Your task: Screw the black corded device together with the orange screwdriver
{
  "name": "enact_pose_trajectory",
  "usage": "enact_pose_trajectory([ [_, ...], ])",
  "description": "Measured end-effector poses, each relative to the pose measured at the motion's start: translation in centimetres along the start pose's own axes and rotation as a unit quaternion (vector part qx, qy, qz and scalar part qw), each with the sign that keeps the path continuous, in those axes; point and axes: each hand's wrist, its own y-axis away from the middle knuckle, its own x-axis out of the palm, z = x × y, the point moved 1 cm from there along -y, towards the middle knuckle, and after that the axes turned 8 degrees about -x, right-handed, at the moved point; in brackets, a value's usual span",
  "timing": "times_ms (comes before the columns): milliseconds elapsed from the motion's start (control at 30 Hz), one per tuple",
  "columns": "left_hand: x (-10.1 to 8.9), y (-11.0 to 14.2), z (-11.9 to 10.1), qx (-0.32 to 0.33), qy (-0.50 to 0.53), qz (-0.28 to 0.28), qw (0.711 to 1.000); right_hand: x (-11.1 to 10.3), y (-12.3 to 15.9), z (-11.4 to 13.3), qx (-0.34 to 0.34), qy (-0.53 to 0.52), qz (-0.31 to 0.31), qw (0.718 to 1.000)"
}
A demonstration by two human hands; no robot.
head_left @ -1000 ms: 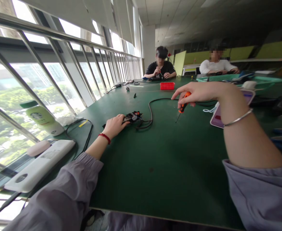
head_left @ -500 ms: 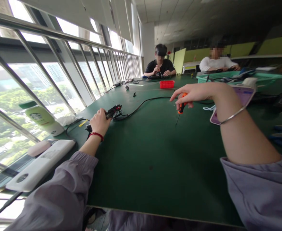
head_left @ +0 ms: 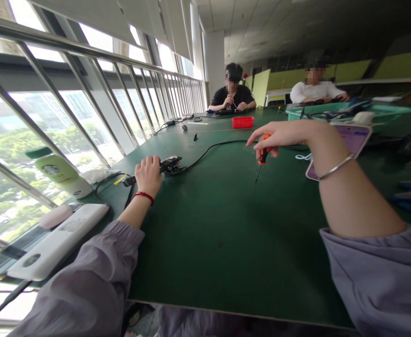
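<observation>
My left hand (head_left: pixel 148 176) is closed around a dark, elongated device (head_left: pixel 170 164) with exposed parts at its far end; its exact kind I cannot make out. A black cable (head_left: pixel 205 156) curves from that end across the green table toward my right hand. In my right hand (head_left: pixel 273 138) is a screwdriver (head_left: pixel 263 150) with an orange and black handle, held between thumb and fingers. Its thin shaft points down over the table, and no screw shows at the tip.
A white power bank-like box (head_left: pixel 61 241) and a green-capped bottle (head_left: pixel 63 173) stand at the left by the railing. A phone (head_left: pixel 352 140) leans behind my right wrist, near a teal basket (head_left: pixel 384 111). A red tray (head_left: pixel 242 122) is farther off; two people sit beyond.
My left hand has turned the dark device, so its far end lies flatter and a different side shows. My right hand with the screwdriver has barely moved.
</observation>
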Motion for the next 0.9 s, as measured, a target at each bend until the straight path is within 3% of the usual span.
enact_pose_trajectory([
  [300,0.3,-0.1,0.1,0.02,-0.005,-0.032,0.999,0.1,-0.1,0.1,0.015,0.01,-0.004,1.0],
  [533,0.3,-0.2,0.0,0.056,0.002,-0.117,0.992,0.2,0.2,0.7,0.019,0.02,-0.002,1.0],
  [700,-0.5,0.5,-1.6,0.149,0.071,-0.186,0.969,0.1,0.5,1.3,0.02,0.046,0.001,0.999],
  [900,-1.8,3.3,-7.8,0.352,0.167,-0.208,0.897,0.0,0.3,1.0,0.027,0.037,-0.003,0.999],
])
